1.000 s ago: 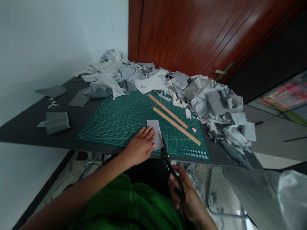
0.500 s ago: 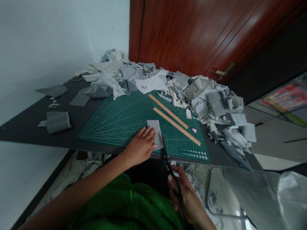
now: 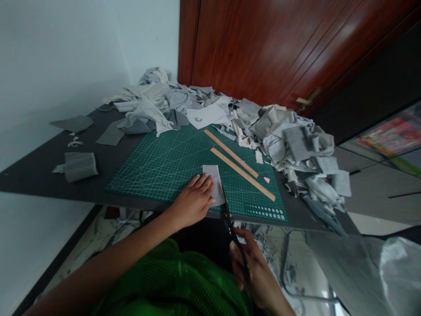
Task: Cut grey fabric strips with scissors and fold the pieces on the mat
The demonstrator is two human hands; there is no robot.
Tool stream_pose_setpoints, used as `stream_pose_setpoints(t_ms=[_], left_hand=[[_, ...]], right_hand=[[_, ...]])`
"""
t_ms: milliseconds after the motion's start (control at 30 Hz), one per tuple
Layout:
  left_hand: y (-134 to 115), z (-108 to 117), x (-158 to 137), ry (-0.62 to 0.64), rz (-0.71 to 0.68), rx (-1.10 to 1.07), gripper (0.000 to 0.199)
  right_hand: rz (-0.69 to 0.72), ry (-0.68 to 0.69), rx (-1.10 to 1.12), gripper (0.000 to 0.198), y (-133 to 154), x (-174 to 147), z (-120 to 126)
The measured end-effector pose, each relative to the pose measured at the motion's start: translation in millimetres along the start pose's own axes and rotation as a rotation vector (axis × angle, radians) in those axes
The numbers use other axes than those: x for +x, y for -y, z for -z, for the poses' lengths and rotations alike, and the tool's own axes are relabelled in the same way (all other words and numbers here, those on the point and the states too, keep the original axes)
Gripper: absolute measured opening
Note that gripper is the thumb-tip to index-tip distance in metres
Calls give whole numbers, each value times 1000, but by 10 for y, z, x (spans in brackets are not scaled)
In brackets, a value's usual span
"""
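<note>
While the left hand (image 3: 194, 197) lies flat, pressing the grey cloth (image 3: 218, 189) to the green mat (image 3: 158, 162), the right hand (image 3: 254, 263) grips black scissors (image 3: 229, 219), handles now drawn closer together than a second ago, blades at the cloth's right edge, apparently a snip closing.

A green mesh top (image 3: 179, 281) is worn.

PLACE: cloth-cutting workspace | SIGNS: gridded cutting mat (image 3: 158, 162), two rulers (image 3: 243, 174), scissors (image 3: 229, 219) — plus heaped fabric scraps (image 3: 297, 142)
</note>
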State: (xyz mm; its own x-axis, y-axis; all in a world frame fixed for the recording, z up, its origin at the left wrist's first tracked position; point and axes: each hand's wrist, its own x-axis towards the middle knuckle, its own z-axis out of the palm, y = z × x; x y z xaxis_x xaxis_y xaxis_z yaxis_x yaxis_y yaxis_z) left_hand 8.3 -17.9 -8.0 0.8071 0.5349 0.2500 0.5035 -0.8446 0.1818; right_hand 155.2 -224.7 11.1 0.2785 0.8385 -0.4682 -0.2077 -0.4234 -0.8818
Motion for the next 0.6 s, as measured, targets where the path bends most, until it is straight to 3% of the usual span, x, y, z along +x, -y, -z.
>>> stream_pose_setpoints(t_ms=[600], left_hand=[[9,6,-8,-5,-21,-11,55]], right_hand=[[12,-64,-3,69,42,-70,-84]])
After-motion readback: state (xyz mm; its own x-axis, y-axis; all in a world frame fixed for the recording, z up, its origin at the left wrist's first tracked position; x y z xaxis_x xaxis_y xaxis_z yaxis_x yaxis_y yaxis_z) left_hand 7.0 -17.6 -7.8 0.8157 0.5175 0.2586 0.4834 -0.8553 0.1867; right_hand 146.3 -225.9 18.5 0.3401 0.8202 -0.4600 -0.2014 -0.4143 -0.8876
